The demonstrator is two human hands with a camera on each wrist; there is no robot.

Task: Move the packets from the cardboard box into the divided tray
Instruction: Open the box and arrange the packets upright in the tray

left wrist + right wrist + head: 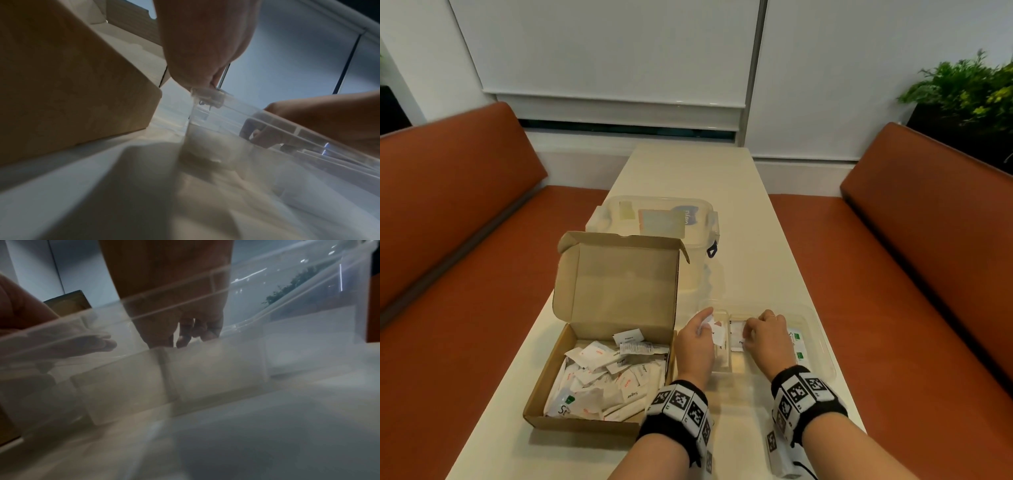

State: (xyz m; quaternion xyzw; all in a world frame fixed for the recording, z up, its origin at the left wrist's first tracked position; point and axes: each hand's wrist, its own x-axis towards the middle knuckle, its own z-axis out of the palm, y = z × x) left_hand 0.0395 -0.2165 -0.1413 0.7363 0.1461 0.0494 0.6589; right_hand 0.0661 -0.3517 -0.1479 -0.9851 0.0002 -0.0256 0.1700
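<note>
The open cardboard box [585, 422] stands on the left of the table, holding several white packets [602, 377]. To its right is the clear divided tray [822, 342]. My left hand [705, 324] grips a few white packets [717, 334] over the tray's left compartment. My right hand [751, 329] reaches into the middle compartment, fingers curled on a white packet [737, 337] lying there. Green-labelled packets [798, 346] lie in the right compartment. The right wrist view shows my right hand's fingertips [185, 337] pointing down behind the tray wall [82, 327].
A clear lidded container [661, 219] stands behind the box's raised lid. Orange benches [465, 274] run along both long sides of the narrow table [688, 171]. A potted plant [969, 89] stands at the far right.
</note>
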